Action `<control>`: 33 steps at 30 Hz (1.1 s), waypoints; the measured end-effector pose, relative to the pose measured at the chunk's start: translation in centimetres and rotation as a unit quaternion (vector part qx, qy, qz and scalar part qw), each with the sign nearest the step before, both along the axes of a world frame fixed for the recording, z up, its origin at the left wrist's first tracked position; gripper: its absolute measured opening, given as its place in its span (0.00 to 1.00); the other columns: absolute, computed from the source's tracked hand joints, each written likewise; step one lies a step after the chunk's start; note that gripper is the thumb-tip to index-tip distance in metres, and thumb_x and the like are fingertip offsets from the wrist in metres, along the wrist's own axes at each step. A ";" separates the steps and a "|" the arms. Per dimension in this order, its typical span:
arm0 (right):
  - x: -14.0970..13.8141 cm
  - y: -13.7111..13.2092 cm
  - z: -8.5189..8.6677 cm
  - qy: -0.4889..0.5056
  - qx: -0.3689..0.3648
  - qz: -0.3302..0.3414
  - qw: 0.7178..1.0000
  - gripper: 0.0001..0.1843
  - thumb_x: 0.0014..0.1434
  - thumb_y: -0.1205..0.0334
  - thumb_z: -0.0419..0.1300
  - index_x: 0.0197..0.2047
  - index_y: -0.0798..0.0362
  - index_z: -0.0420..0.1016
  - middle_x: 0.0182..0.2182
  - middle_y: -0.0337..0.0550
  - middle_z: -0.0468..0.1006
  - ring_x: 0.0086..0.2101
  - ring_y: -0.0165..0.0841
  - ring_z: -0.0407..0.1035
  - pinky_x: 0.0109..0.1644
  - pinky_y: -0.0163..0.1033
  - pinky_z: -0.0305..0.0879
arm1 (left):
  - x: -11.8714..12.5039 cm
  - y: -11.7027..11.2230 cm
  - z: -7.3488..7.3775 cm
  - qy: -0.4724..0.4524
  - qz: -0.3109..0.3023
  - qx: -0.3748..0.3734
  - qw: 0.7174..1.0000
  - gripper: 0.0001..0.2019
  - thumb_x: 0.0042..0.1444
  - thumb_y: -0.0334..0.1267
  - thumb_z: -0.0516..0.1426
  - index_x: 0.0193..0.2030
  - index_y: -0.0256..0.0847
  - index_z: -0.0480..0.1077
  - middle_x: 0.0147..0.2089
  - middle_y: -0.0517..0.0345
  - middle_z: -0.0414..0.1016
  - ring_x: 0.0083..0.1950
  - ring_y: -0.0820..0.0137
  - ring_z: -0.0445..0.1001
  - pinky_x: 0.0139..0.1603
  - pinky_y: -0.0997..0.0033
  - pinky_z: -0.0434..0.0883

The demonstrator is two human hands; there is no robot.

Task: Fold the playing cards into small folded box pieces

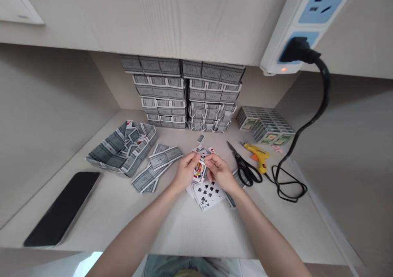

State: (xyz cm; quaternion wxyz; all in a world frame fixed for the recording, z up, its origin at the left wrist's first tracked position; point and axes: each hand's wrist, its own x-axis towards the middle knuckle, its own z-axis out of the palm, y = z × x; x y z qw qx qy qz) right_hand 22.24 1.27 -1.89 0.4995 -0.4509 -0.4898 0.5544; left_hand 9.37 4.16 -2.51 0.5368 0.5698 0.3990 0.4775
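My left hand (186, 171) and my right hand (220, 172) meet over the middle of the desk, fingertips pinched on a playing card (199, 170) with a picture face. Fingers partly cover the card's upper edge. Directly below it lies a loose pile of playing cards (208, 195), spades face up on top. Small cut card pieces (201, 150) lie just beyond my fingertips. Left of my left hand, long strips of joined cards (166, 157) overlap one another. To the right of my right hand are black-handled scissors (248, 170), partly spread, and a yellow glue gun (260, 157).
An open box made of cards (135, 160) holds card pieces at left, behind a black phone (63, 209). Stacked card-built boxes (162, 91) stand against the back wall. Wrapped card packs (272, 123) sit at back right. A cable (321, 105) hangs from the power strip (285, 62).
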 end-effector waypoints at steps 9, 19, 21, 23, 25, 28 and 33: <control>0.1 -0.3 0.3 0.001 -0.023 0.023 0.999 0.16 0.51 0.48 0.58 0.28 0.52 0.62 0.13 0.26 0.57 0.08 0.21 0.51 0.09 0.27 0.40 | -0.3 0.0 0.6 0.074 -0.040 0.031 0.996 0.19 0.51 0.49 0.53 0.18 0.38 0.57 0.19 0.65 0.52 0.23 0.76 0.52 0.23 0.76 0.51; -0.6 -0.4 -0.2 0.014 -0.015 0.020 1.000 0.16 0.53 0.47 0.56 0.32 0.50 0.60 0.10 0.25 0.60 0.07 0.23 0.53 0.10 0.28 0.44 | -0.5 0.6 0.6 0.016 -0.042 -0.049 0.998 0.18 0.47 0.49 0.57 0.18 0.38 0.61 0.17 0.66 0.55 0.21 0.77 0.55 0.22 0.76 0.54; -1.0 -0.2 -0.6 0.018 -0.013 0.017 1.000 0.15 0.53 0.47 0.56 0.34 0.50 0.60 0.10 0.26 0.61 0.08 0.25 0.56 0.11 0.29 0.50 | -0.8 0.9 0.8 0.031 -0.004 -0.028 0.999 0.17 0.47 0.47 0.58 0.19 0.37 0.62 0.18 0.67 0.56 0.22 0.78 0.56 0.23 0.77 0.55; -1.2 -0.1 -0.7 0.042 -0.013 0.010 0.999 0.15 0.53 0.47 0.56 0.34 0.49 0.59 0.12 0.28 0.65 0.10 0.27 0.61 0.14 0.32 0.56 | -1.1 1.2 0.8 0.017 0.020 -0.018 0.999 0.14 0.46 0.46 0.59 0.23 0.37 0.65 0.21 0.66 0.62 0.24 0.78 0.61 0.26 0.78 0.59; -1.2 0.0 -0.6 0.074 -0.016 -0.008 0.997 0.16 0.52 0.47 0.57 0.35 0.48 0.57 0.15 0.30 0.68 0.13 0.30 0.65 0.17 0.34 0.60 | -1.2 1.5 0.7 -0.002 0.032 -0.023 0.999 0.12 0.43 0.44 0.61 0.27 0.37 0.67 0.25 0.64 0.67 0.27 0.76 0.65 0.29 0.78 0.62; -1.0 0.2 -0.5 0.100 -0.020 -0.040 0.994 0.18 0.50 0.47 0.58 0.34 0.46 0.53 0.16 0.29 0.68 0.15 0.32 0.67 0.18 0.35 0.60 | -1.2 1.8 0.3 -0.020 0.032 -0.045 0.998 0.14 0.39 0.42 0.63 0.29 0.36 0.67 0.27 0.62 0.70 0.29 0.75 0.67 0.31 0.76 0.64; -0.4 0.4 -1.1 0.013 -0.012 -0.056 0.998 0.17 0.52 0.46 0.57 0.32 0.47 0.54 0.13 0.28 0.65 0.13 0.30 0.62 0.19 0.34 0.56 | -1.3 1.9 0.1 -0.031 0.044 -0.080 0.995 0.14 0.38 0.42 0.64 0.27 0.34 0.68 0.26 0.60 0.72 0.27 0.75 0.68 0.30 0.76 0.64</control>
